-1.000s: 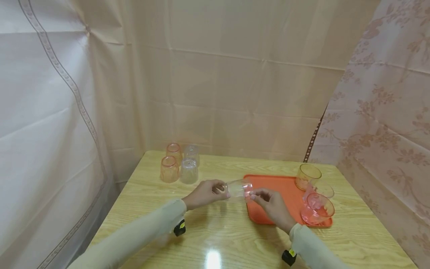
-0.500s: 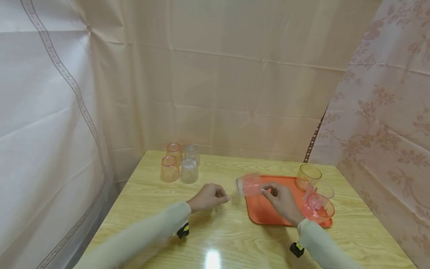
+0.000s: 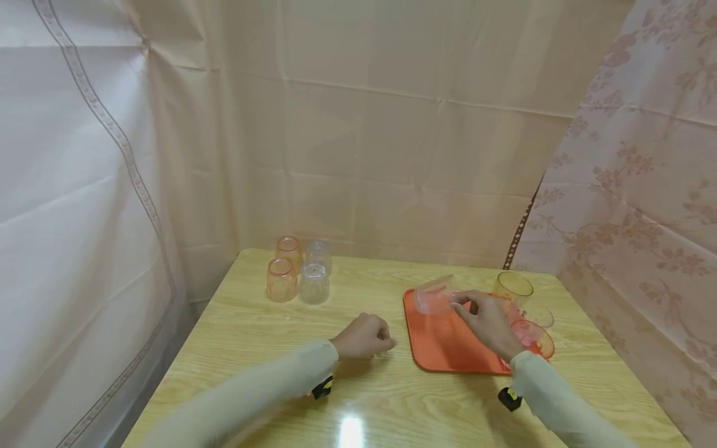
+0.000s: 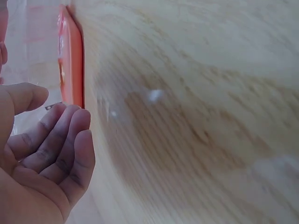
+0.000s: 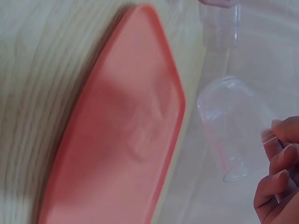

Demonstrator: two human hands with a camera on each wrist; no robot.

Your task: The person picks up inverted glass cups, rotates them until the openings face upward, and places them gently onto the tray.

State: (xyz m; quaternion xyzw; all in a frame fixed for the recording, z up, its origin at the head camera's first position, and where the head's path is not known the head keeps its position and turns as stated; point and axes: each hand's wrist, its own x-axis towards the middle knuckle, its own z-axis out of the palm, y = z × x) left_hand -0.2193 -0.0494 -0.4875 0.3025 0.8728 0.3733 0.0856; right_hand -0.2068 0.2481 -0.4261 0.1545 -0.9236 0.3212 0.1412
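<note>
My right hand (image 3: 484, 320) pinches a clear cup (image 3: 432, 297) by its edge, holding it tilted on its side above the orange tray (image 3: 448, 351). In the right wrist view the fingertips and thumb meet on the rim of the see-through cup (image 5: 231, 126), which hangs apart from the tray. My left hand (image 3: 363, 336) hovers over the table left of the tray. Its fingers curl loosely around nothing, as the left wrist view also shows with the hand (image 4: 51, 158) near the tray's edge.
Two pinkish-orange cups (image 3: 282, 281) and two clear cups (image 3: 315, 285) stand grouped at the table's back left. A yellow cup (image 3: 512, 287), a clear piece (image 3: 540, 317) and a pink cup (image 3: 534, 339) sit around the tray's right side. Cloth hangs behind the table.
The left hand has let go of the clear cup and come slightly right and nearer. The right hand has carried the cup rightward over the tray, tilting it.
</note>
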